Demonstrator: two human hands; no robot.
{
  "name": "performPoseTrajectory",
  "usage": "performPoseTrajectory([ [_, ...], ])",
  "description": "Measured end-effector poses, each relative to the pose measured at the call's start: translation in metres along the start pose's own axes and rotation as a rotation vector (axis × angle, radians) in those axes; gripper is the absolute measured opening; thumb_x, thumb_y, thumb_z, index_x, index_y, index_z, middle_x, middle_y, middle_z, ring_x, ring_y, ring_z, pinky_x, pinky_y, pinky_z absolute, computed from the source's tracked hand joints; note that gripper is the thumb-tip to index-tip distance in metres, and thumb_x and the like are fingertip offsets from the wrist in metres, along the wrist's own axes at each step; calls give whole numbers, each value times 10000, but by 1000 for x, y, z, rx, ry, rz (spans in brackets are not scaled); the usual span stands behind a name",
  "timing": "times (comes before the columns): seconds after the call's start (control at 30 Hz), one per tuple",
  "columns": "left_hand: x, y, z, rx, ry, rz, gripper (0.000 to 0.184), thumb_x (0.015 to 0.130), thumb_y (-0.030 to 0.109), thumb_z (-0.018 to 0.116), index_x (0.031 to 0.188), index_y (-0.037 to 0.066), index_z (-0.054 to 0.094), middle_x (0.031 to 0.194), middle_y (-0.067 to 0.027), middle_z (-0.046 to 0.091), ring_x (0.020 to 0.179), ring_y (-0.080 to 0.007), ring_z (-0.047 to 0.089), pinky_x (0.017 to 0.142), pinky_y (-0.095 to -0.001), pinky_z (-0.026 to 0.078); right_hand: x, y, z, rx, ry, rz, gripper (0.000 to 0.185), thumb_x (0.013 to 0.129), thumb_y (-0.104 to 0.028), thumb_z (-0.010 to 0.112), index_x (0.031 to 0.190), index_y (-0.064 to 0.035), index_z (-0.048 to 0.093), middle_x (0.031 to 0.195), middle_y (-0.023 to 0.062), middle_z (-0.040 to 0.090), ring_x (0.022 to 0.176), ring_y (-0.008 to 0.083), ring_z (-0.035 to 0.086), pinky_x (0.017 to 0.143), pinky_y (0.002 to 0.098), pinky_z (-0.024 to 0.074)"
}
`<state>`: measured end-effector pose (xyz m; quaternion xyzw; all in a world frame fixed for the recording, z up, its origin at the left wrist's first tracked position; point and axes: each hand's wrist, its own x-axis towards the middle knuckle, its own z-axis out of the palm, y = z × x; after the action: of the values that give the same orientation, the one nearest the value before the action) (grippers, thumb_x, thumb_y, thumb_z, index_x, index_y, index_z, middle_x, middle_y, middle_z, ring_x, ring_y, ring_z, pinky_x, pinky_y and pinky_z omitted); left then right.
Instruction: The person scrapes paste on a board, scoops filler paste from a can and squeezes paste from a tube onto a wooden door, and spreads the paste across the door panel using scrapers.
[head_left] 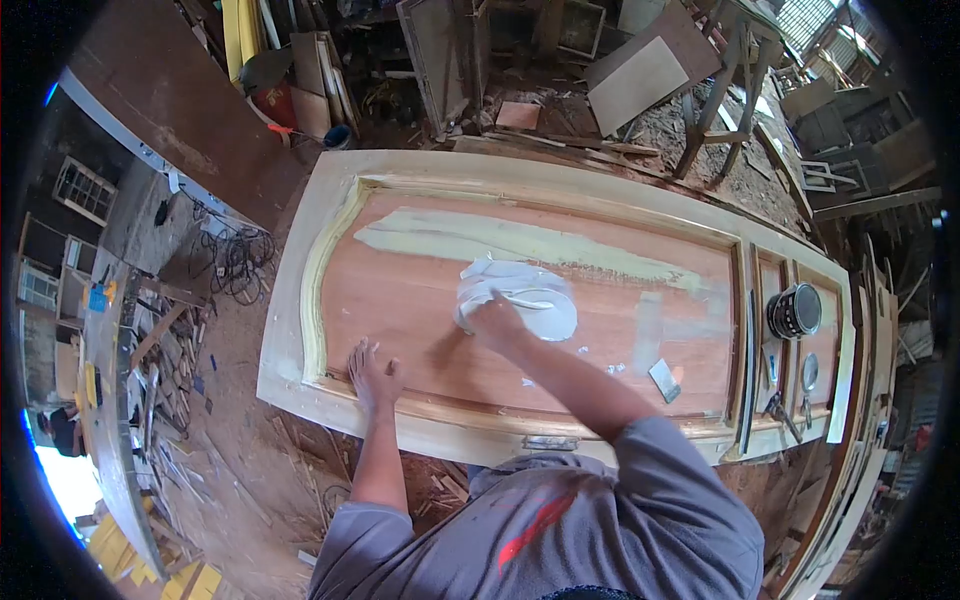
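Note:
A wooden door panel (400, 300) lies flat in front of me, with pale filler (520, 240) smeared in a long strip along its far side. On it sits a rounded white patch or sheet (550, 318) bearing thick white paste. My right hand (495, 322) is closed over the left part of this white patch; what its fingers grip, if anything, is hidden. Fingers spread, my left hand (376, 376) rests at the panel's near left edge and holds nothing. A flat scraper blade (664, 381) lies on the panel to the right of my forearm.
A dark can (795, 311) stands on the door's right end, beside a brush-like tool (775, 385) and a round-headed tool (809, 378). Wood scraps (185, 390) litter the floor at left, near tangled cables (240, 262). Boards (640, 85) lean beyond the door.

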<state>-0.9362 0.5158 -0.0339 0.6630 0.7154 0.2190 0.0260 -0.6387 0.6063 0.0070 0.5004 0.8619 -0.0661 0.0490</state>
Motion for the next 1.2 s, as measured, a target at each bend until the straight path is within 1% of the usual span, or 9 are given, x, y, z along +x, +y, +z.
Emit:
performPoseTrajectory([
  [0.17, -8, -5, 0, 4, 4, -19, 523, 741, 203, 764, 1216, 8, 667, 1436, -228, 579, 1384, -417, 480, 1212, -540, 347, -60, 127, 34, 72, -27, -119, 183, 868, -137, 616, 928, -143, 788, 925, 124, 775, 908, 305, 756, 1085, 470, 498],
  [0.37, -6, 3, -7, 2, -24, -45, 526, 740, 208, 761, 1211, -7, 664, 1434, -228, 576, 1385, -415, 474, 1217, -537, 338, -72, 73, 18, 305, 26, 616, 204, 834, -168, 632, 942, -79, 781, 941, 173, 772, 913, 343, 761, 849, 503, 599],
  [0.5, -1, 3, -7, -3, -30, -36, 529, 744, 206, 763, 1218, -6, 661, 1446, -215, 570, 1394, -405, 466, 1220, -529, 334, 13, 11, 12, 392, 109, 579, 199, 843, -183, 633, 850, -55, 785, 905, 199, 774, 869, 355, 771, 790, 499, 613],
  [0.57, -1, 0, -4, -1, -27, -33, 527, 747, 204, 763, 1222, -2, 660, 1450, -210, 569, 1395, -402, 465, 1221, -526, 334, 37, -5, -3, 223, -38, 274, 236, 894, -222, 622, 854, -58, 787, 907, 201, 777, 899, 324, 775, 830, 480, 612],
  [0.7, -5, -3, -1, -19, -24, -37, 528, 748, 201, 764, 1228, 7, 661, 1452, -210, 568, 1392, -403, 466, 1221, -524, 335, 21, 62, -8, -27, -108, -34, 209, 884, -104, 620, 906, -186, 811, 916, 106, 786, 929, 295, 759, 911, 474, 596],
  [0.8, -2, -1, -6, -38, -23, -47, 535, 744, 204, 771, 1230, 8, 661, 1455, -212, 565, 1393, -402, 465, 1222, -521, 335, -16, 159, 21, 103, -146, 45, 331, 894, -74, 612, 1002, -321, 804, 1039, 78, 779, 996, 310, 744, 1017, 469, 549],
  [0.97, -2, 3, -7, -7, -25, -53, 542, 736, 209, 778, 1225, 7, 659, 1452, -209, 565, 1392, -401, 466, 1219, -523, 337, -41, 131, 43, 83, -48, 392, 236, 872, -208, 631, 990, -100, 804, 1045, 166, 779, 1038, 330, 744, 908, 429, 594],
  [1.03, -2, 2, -6, -11, -23, -51, 544, 734, 209, 776, 1225, 6, 656, 1451, -207, 565, 1390, -403, 466, 1218, -528, 337, -20, 66, -21, 315, -83, 616, 276, 861, -242, 637, 933, -24, 789, 1016, 208, 776, 986, 342, 760, 870, 453, 603],
  [1.2, -2, 1, -7, -10, -21, -26, 540, 741, 207, 770, 1227, 3, 648, 1450, -204, 560, 1398, -402, 456, 1219, -533, 333, 45, 4, -16, 223, -5, 246, 226, 857, -230, 672, 921, -51, 795, 972, 196, 780, 894, 338, 773, 843, 457, 611],
])
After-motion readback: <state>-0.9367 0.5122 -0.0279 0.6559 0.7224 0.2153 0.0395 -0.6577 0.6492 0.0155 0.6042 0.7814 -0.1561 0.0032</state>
